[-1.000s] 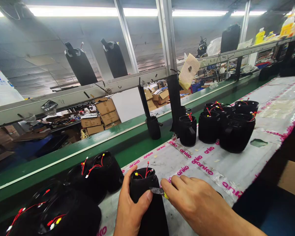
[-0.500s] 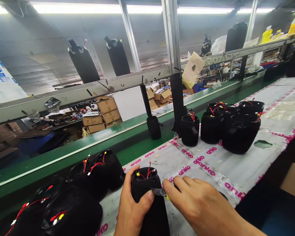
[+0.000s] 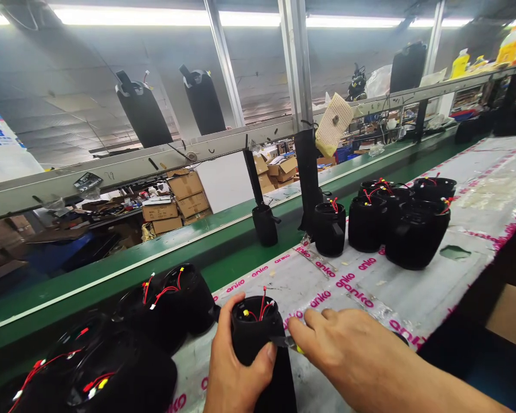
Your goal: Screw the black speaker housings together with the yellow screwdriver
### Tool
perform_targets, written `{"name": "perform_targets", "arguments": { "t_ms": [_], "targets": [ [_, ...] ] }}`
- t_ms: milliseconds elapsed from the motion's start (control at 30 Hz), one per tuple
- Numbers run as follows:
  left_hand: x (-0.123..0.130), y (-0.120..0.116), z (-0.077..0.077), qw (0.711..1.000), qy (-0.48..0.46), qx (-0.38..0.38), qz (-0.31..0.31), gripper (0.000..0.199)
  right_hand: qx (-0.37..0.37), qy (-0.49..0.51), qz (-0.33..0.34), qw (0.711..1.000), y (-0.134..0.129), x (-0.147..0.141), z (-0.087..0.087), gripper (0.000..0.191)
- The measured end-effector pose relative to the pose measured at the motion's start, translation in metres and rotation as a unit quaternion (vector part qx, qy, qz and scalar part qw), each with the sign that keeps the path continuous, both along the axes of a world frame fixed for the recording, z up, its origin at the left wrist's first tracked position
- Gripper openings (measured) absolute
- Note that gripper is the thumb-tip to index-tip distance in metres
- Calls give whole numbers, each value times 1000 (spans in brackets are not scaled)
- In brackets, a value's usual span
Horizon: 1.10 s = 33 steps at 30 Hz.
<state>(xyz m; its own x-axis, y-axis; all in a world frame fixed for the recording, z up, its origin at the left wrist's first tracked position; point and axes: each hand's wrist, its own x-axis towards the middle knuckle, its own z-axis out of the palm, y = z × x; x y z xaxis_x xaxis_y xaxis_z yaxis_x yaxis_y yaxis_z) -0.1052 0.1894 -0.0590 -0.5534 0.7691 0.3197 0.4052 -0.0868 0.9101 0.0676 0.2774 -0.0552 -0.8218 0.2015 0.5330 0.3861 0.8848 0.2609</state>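
Note:
My left hand (image 3: 243, 364) is wrapped round a black cylindrical housing (image 3: 279, 376) at the bottom centre, thumb in front and fingers at its left side. Red wires with small yellow and white connectors (image 3: 261, 310) stick out of its open top. From the right, my right hand (image 3: 341, 344) grips a knife (image 3: 282, 342) with a grey blade and a yellow part at the handle. The blade lies against the housing's front just below the rim, close to my left thumb. Most of the handle is hidden in my right fingers.
Several similar black housings stand at the left (image 3: 124, 367) and at the back right (image 3: 417, 235). Printed white sheeting (image 3: 352, 287) covers the worktop. Behind runs a green conveyor (image 3: 236, 258) with one black housing (image 3: 265, 225). A metal rail (image 3: 223, 143) crosses above it.
The knife and my right hand have shifted slightly right and down relative to the view. My left hand and the held housing have moved slightly, with the grip kept.

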Motion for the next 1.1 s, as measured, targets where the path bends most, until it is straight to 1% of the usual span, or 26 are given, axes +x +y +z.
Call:
{"name": "perform_targets", "arguments": {
  "t_ms": [100, 167, 300, 433, 533, 633, 700, 833, 900, 1000, 1100],
  "targets": [
    [-1, 1, 1, 1000, -4, 0, -20, 65, -16, -27, 6, 999, 10, -1, -4, 38],
    [-3, 2, 0, 999, -24, 1, -27, 68, -39, -25, 1, 999, 14, -3, -9, 35],
    [-6, 3, -4, 994, -91, 8, -58, 75, -68, 21, 3, 997, 13, -6, -22, 31],
    [-6, 1, -6, 991, -108, 13, -79, 80, -61, 66, 30, 995, 9, 0, -29, 26],
    [-5, 0, -6, 990, -116, 10, -85, 81, -49, 84, 35, 995, 5, 10, -25, 18],
    [-5, 2, -8, 990, -128, 7, -52, 76, -69, 108, 49, 991, -1, 18, -19, 13],
    [-5, 3, -10, 992, -117, 6, -42, 75, -81, 103, 53, 990, -3, 19, -15, 14],
    [-5, 5, -13, 996, -50, -20, -67, 76, -49, 77, 47, 995, -1, 12, -9, 19],
    [-4, 4, -13, 996, -47, -30, -71, 76, -44, 73, 34, 996, 2, 8, -7, 21],
    [-1, 4, -12, 998, -45, -22, -45, 74, -46, 68, 23, 996, 4, 3, -3, 24],
    [4, 4, -10, 999, -46, -15, -26, 71, -41, 61, 27, 997, 4, 2, 0, 25]
  ]
}}
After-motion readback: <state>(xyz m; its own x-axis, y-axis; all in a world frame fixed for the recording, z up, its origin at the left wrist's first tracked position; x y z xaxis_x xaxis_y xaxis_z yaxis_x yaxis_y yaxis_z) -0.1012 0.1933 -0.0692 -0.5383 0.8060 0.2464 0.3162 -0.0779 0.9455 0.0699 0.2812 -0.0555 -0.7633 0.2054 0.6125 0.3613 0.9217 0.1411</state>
